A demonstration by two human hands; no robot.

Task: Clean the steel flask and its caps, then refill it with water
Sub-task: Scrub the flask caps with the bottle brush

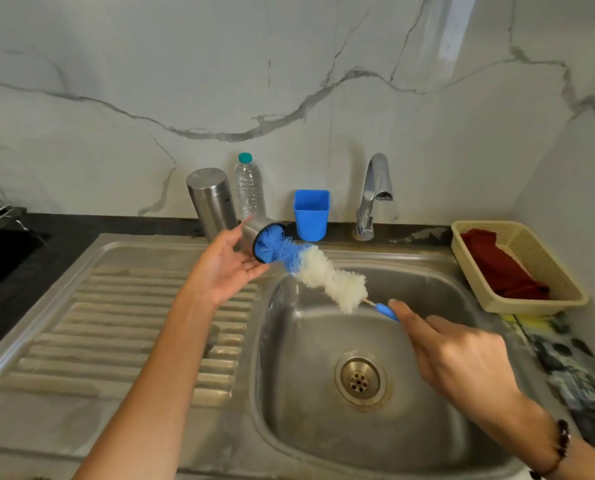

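Two hands work at mid-frame above the sink (410,292): the left hand (228,268) cradles a steel cap (256,228) tilted mouth-right so the bottle brush (309,268), pinched by the right hand (451,355), can reach inside. Behind it, the steel flask (212,202) stands inverted on the worktop (81,225), apparently to drain.

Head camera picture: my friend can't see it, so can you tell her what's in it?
Over a steel sink, a person's left hand holds a steel cap while the right hand pushes a blue-and-white bottle brush into it. Behind stand a steel flask, a plastic bottle, a blue cup and a tap.
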